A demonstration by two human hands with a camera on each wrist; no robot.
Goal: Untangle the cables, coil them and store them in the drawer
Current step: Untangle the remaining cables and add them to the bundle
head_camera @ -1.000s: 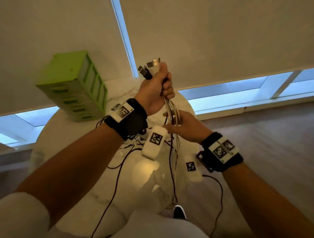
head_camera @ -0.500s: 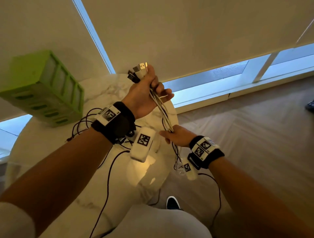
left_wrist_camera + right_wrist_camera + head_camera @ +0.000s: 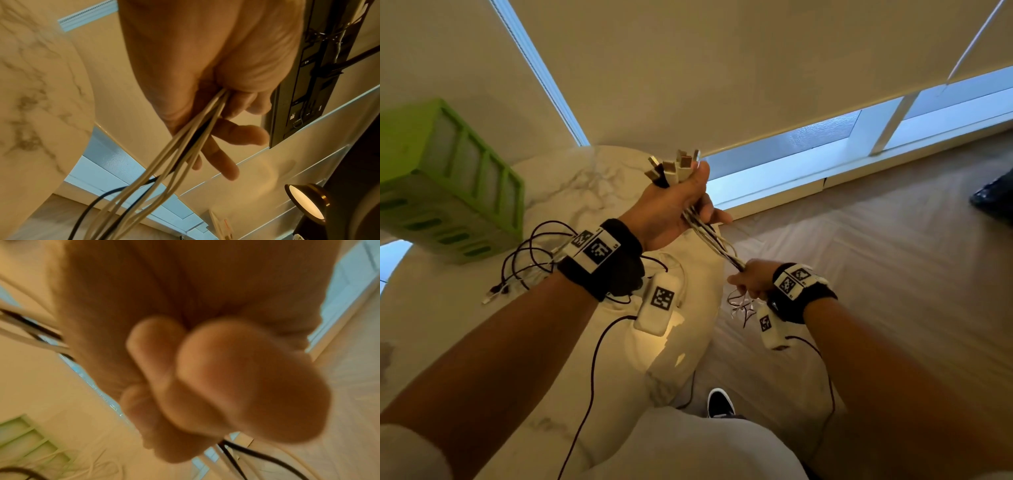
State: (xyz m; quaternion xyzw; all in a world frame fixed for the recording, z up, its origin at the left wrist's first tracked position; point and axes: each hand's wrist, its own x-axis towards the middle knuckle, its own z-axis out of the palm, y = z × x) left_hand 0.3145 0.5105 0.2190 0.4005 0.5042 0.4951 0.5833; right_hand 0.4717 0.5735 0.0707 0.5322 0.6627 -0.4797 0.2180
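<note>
Marble table (image 3: 465, 329) by window | cables (image 3: 710, 238) bunched, stretched between left hand (image 3: 671, 209), gripping plug ends, and right hand (image 3: 751, 279), fist around strands | more cables (image 3: 527, 260) lay loose near green drawers (image 3: 448, 185) | judged: untangling underway; coiling, storing remained.

The round white marble tabletop (image 3: 592, 178) looked polished, with grey veins and a glossy sheen. The green plastic drawer unit (image 3: 448, 192) had a matt shell and frosted, translucent drawer fronts. The bundle of white and black cables (image 3: 709, 236) appeared smooth and rubbery, ending in shiny metal plugs (image 3: 674, 164). The pale wood-plank floor (image 3: 876, 257) looked matt. Black cloth wristbands (image 3: 616, 270) carried smooth white plastic tags.
</note>
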